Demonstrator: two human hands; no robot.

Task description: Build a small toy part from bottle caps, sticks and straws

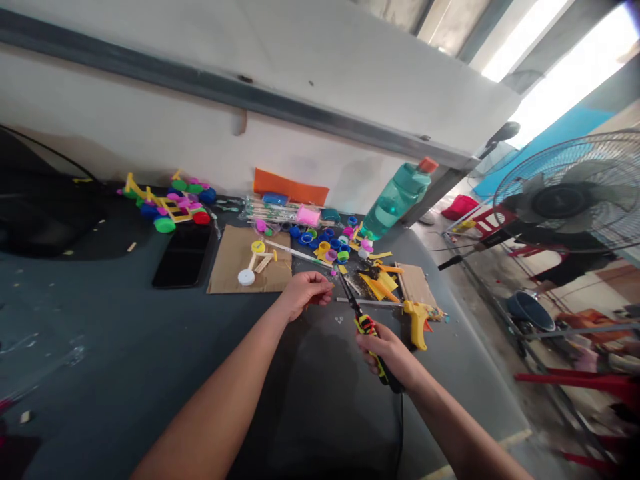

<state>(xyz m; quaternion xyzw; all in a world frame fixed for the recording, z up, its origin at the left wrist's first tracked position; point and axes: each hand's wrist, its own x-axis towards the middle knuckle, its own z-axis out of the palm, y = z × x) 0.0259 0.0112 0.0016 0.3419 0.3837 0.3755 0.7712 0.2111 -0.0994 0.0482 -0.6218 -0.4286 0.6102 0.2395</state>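
Note:
My right hand (pixel 395 355) is wrapped round the yellow-and-black handle of a soldering iron (pixel 368 327). Its dark shaft points up and away, toward small scraps on the dark table (pixel 320 407). To its left, my left hand (pixel 306 293) is closed in a pinch; whatever tiny piece sits at the fingertips is too small to name. Just beyond that hand lies a cardboard sheet (pixel 225 263), bearing a yellow cap (pixel 257 247), a white cap (pixel 246 277) and short wooden sticks (pixel 263 264). Right of the iron rests a yellow glue gun (pixel 417 325), near yellow and orange strips (pixel 383 285).
Coloured bottle caps (pixel 323 239) lie beyond my hands, with a green bottle (pixel 395 200) behind them. A phone (pixel 183 257) and small cap-wheeled models (pixel 167 207) are at left. A cord (pixel 401 427) trails off the near edge. Right of the table stands a fan (pixel 560 200).

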